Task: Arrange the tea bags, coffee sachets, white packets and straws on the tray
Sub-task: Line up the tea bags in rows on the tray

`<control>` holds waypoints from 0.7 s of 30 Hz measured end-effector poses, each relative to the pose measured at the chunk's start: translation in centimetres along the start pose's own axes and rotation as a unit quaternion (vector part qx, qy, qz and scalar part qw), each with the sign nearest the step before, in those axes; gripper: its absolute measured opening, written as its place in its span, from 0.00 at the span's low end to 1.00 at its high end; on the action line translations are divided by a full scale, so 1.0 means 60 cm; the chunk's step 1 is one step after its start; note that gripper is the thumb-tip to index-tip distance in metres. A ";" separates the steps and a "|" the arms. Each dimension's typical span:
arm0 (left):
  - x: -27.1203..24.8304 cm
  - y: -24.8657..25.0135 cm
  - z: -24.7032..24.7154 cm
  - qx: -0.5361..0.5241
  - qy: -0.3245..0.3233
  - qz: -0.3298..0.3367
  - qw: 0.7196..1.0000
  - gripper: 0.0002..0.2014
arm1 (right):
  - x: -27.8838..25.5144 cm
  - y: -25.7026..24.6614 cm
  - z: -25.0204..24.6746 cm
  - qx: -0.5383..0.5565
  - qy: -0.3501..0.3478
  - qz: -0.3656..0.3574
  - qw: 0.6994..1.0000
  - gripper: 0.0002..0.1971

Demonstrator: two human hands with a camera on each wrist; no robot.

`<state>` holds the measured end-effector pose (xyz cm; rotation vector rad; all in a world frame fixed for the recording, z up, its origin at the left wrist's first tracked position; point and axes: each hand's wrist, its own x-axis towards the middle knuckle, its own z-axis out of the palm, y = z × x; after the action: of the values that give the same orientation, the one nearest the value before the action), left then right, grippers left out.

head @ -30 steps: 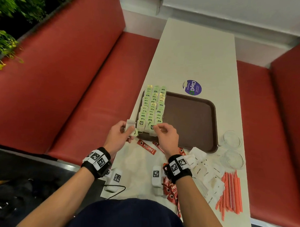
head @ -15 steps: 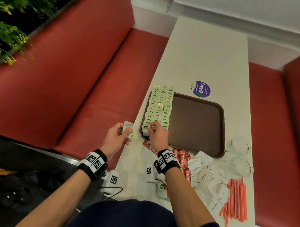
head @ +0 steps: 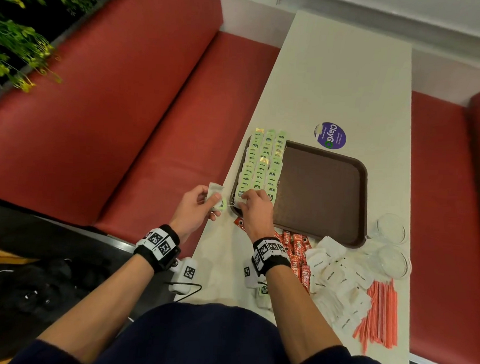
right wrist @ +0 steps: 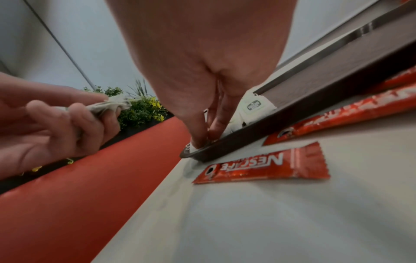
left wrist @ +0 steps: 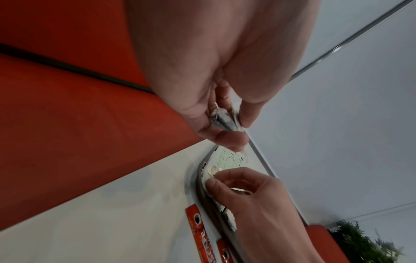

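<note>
The right hand [head: 255,209] presses a tea bag [head: 240,196] into the tray's [head: 323,190] near corner; the left hand [head: 194,207], just beside, pinches spare tea bags [head: 215,198], ready to pass rightward.

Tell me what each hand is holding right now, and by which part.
Left hand pinches a small stack of white paper tea bags by their near edge. Right hand pinches the nearest tea bag at the brown plastic tray corner; exact part is hidden.

Dim indoor light, soft shadows, wide-angle bending at edges, wrist views blurred close up, mild grain
</note>
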<state>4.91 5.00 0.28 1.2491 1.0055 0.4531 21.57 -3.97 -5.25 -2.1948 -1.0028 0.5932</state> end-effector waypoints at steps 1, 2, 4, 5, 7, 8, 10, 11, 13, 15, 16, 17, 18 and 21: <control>0.002 0.002 0.000 -0.001 -0.001 0.002 1.000 0.10 | 0.000 0.001 0.002 -0.003 -0.008 -0.003 1.000 0.09; 0.003 0.002 -0.001 0.000 -0.003 0.003 1.000 0.09 | -0.002 0.002 0.005 -0.012 -0.013 -0.007 1.000 0.10; 0.006 0.003 -0.002 -0.001 -0.004 0.003 1.000 0.07 | -0.006 0.005 0.011 -0.032 -0.017 -0.017 0.999 0.09; 0.008 0.003 -0.002 -0.001 -0.004 0.002 1.000 0.07 | -0.007 0.006 0.013 -0.035 -0.017 -0.019 0.999 0.09; 0.011 0.003 -0.001 0.001 -0.004 0.000 1.000 0.07 | -0.009 0.004 0.014 -0.038 -0.015 -0.019 0.999 0.10; 0.013 0.003 -0.001 0.003 -0.005 -0.001 1.000 0.08 | -0.008 0.003 0.013 -0.040 -0.014 -0.021 0.999 0.10; 0.015 0.002 0.000 0.007 -0.006 -0.004 1.000 0.09 | -0.004 0.001 0.012 -0.034 -0.016 -0.019 0.999 0.10; 0.017 0.002 0.001 0.009 -0.007 -0.005 1.000 0.10 | -0.001 -0.001 0.012 -0.028 -0.017 -0.016 0.999 0.10; 0.020 0.003 0.002 0.013 -0.009 -0.008 1.000 0.10 | 0.004 -0.002 0.012 -0.030 -0.018 -0.013 0.999 0.11; 0.023 0.005 0.004 0.011 -0.012 -0.010 1.000 0.10 | 0.006 -0.002 0.013 -0.052 -0.026 -0.015 0.998 0.12; 0.024 0.006 0.004 0.011 -0.013 -0.010 1.000 0.10 | 0.006 -0.002 0.013 -0.062 -0.026 -0.016 0.998 0.12; 0.025 0.009 0.005 0.011 -0.014 -0.010 1.000 0.10 | 0.006 -0.003 0.008 -0.061 -0.020 -0.018 0.998 0.12; 0.025 0.010 0.005 0.011 -0.015 -0.010 1.000 0.10 | 0.005 -0.005 0.002 -0.044 -0.007 -0.017 0.999 0.12; 0.028 0.015 0.006 0.015 -0.037 0.001 0.999 0.11 | -0.001 -0.031 -0.034 0.079 0.046 -0.001 0.996 0.13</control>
<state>6.29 6.33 0.46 1.2851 0.9508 0.3924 21.88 -3.85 -2.50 -2.0627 -0.8793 0.5468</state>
